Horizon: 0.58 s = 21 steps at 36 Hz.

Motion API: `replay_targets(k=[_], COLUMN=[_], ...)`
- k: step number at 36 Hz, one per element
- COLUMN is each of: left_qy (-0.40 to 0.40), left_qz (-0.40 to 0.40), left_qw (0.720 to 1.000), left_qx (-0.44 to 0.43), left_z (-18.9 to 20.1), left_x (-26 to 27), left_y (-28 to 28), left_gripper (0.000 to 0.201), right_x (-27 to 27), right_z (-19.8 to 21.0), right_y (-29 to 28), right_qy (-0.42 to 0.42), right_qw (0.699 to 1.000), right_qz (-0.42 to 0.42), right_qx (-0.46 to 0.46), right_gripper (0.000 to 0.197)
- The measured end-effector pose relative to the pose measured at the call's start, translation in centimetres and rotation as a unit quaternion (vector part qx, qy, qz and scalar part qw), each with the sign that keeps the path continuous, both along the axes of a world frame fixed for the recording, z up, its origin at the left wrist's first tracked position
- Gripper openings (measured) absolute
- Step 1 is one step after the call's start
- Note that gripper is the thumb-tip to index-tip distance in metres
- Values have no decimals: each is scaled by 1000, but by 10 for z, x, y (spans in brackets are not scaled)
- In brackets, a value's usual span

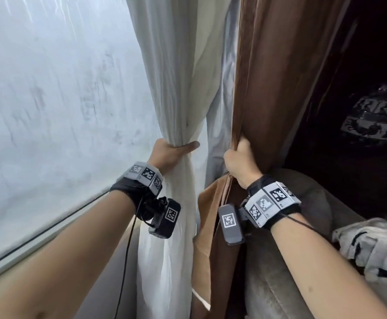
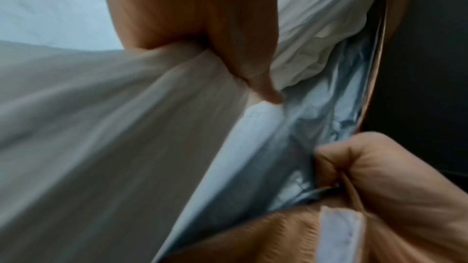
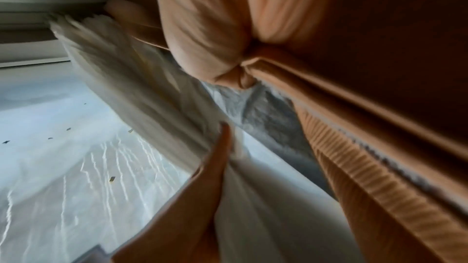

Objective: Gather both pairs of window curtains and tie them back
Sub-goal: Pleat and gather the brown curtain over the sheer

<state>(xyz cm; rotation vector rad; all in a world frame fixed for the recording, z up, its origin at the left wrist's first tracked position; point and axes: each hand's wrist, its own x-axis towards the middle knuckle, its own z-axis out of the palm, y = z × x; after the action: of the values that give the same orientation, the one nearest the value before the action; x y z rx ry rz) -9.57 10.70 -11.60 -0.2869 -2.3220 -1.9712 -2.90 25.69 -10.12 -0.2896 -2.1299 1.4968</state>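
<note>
A white sheer curtain [image 1: 176, 88] hangs bunched at the right side of the window. My left hand [image 1: 171, 150] grips it around the gathered folds, thumb across the front. Right of it hangs a brown heavy curtain [image 1: 275, 88] with a pale grey lining. My right hand [image 1: 240, 162] clutches the brown curtain's edge in a fist. In the left wrist view the left hand [image 2: 228, 51] squeezes the white curtain [image 2: 113, 127], with the right hand [image 2: 375, 171] lower right. The right wrist view shows the right hand [image 3: 228, 37] closed on the brown curtain [image 3: 380, 147] and the left hand [image 3: 202, 187] on the white curtain [image 3: 253, 207].
A frosted, streaked window pane [image 1: 61, 100] fills the left. Its sill [image 1: 27, 256] runs below my left forearm. A grey upholstered armchair [image 1: 302, 226] stands under the brown curtain, with a patterned cloth [image 1: 371, 247] on it. The room beyond on the right is dark.
</note>
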Motion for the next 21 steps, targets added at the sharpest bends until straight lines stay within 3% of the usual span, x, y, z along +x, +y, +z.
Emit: replay_targets(k=[2,5,8,11,15,17,19,21], left_qy=[6,40,20,-15,7,18,17,9], left_qz=[-46,-148,-204,-171,-64,-24,-10,3], left_qw=[999,988,978,985,997,999,1000,1000], left_qx=[-9,3,33,10,32,27,23,14], left_z=[5,20,38,49,45,42,41,40], left_x=[9,29,32,30,30,27,24,21], left_y=[12,26,35,42,47,48,47,45], left_gripper=[50,36,48,51,17,15,19,18], right_x=[3,10,13,12,14,13,11,9], right_z=[1,8,9,7,4,0,-2,-1], right_y=[-7,-14,-19,-19,-14,-9,-4,1], right_qy=[-1,-4,-41,-109,-98,-89,-89,-87], right_qw=[999,996,987,975,964,959,959,958], right_qz=[25,63,120,139,180,203,203,200], right_qx=[23,57,94,135,171,178,179,189], right_gripper=[48,40,40,42,52,58,55,40])
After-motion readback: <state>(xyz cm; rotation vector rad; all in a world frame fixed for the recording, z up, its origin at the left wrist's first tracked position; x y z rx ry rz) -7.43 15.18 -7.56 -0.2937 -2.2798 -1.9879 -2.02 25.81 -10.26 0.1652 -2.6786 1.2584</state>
